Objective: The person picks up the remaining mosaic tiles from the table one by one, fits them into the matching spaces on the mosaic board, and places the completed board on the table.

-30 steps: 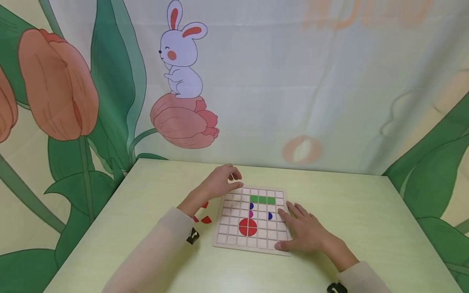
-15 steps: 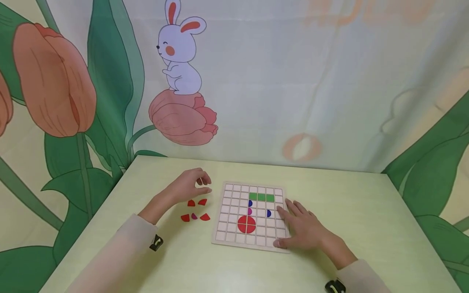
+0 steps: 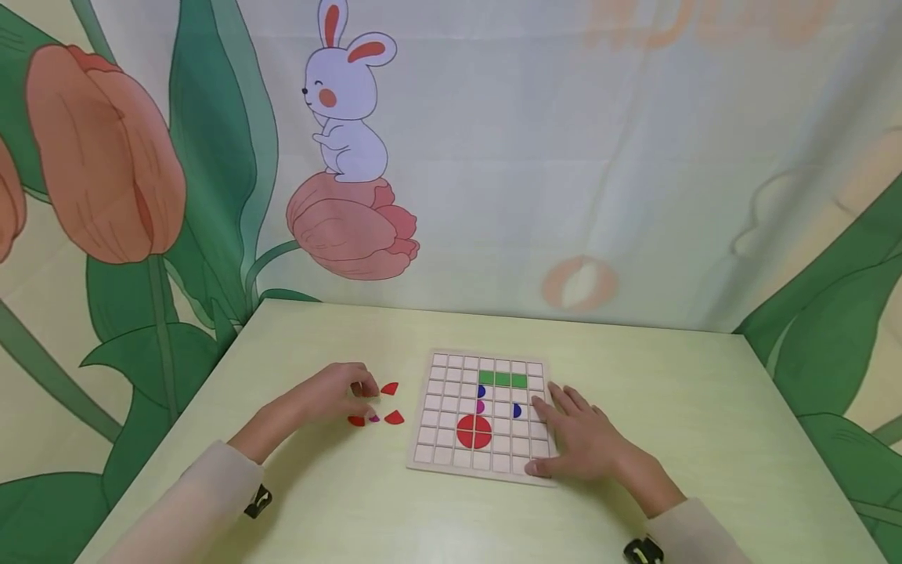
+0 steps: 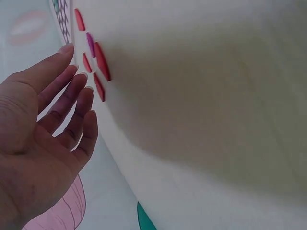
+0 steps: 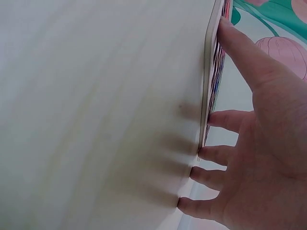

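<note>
A white gridded board lies mid-table. On it are green squares, a red circle made of quarter pieces, blue half-circles and a magenta half-circle. Left of the board, my left hand hovers at the loose red quarter pieces and a small magenta half-circle, partly hiding them in the head view. Its thumb and fingers are apart, with nothing between them in the left wrist view. My right hand rests along the board's right edge, its thumb and index finger on the board.
The pale yellow table spreads around the board on all sides. Behind it hangs a curtain printed with tulips and a rabbit. A black clip-like item sits at the left cuff.
My left hand has moved left from the board's far left corner, then down to the loose pieces. The right hand stays at the board's edge.
</note>
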The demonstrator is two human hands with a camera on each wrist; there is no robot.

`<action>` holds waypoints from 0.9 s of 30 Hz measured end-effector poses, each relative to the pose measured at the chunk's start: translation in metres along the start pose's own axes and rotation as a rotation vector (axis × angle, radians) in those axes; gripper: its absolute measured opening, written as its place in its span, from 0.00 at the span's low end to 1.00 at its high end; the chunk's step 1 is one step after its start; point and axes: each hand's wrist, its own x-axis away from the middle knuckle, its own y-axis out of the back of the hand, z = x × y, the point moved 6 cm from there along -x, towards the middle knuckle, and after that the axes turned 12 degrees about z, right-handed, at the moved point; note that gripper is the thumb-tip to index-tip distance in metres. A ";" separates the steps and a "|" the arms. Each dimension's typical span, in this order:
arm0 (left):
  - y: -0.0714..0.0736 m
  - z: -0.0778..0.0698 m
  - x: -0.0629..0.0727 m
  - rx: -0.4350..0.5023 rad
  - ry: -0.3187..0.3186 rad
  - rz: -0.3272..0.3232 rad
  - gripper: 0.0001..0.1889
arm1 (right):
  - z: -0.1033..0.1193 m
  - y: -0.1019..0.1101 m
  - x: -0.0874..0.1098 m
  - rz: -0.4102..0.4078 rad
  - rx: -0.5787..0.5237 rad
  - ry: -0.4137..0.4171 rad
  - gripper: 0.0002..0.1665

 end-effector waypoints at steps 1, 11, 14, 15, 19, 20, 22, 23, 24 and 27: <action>-0.002 0.001 0.000 0.003 -0.005 0.004 0.13 | 0.000 0.000 0.000 0.000 0.001 -0.002 0.68; -0.012 0.001 0.002 -0.083 -0.074 0.001 0.08 | 0.000 0.000 0.000 -0.002 -0.010 0.001 0.69; -0.012 0.002 0.002 -0.098 -0.077 -0.002 0.07 | 0.000 0.000 0.000 0.002 -0.011 0.001 0.69; -0.012 0.002 0.002 -0.099 -0.080 -0.005 0.07 | 0.000 0.000 0.000 0.002 -0.012 0.002 0.69; -0.014 0.006 0.002 -0.084 -0.086 -0.016 0.07 | 0.000 0.000 -0.001 0.002 -0.016 0.006 0.68; -0.015 0.007 0.002 -0.078 -0.084 -0.018 0.06 | 0.000 0.000 -0.001 0.003 -0.015 0.010 0.68; -0.016 0.008 0.002 -0.072 -0.088 -0.023 0.06 | 0.000 -0.001 -0.001 0.005 -0.017 0.012 0.69; -0.016 0.008 0.002 -0.071 -0.091 -0.024 0.06 | 0.000 -0.001 -0.001 0.004 -0.016 0.014 0.69; -0.016 0.008 0.002 -0.071 -0.091 -0.028 0.06 | 0.000 -0.001 -0.001 0.003 -0.015 0.013 0.69; -0.015 0.006 0.001 -0.074 -0.092 -0.036 0.06 | 0.000 -0.001 -0.001 -0.002 -0.010 0.009 0.69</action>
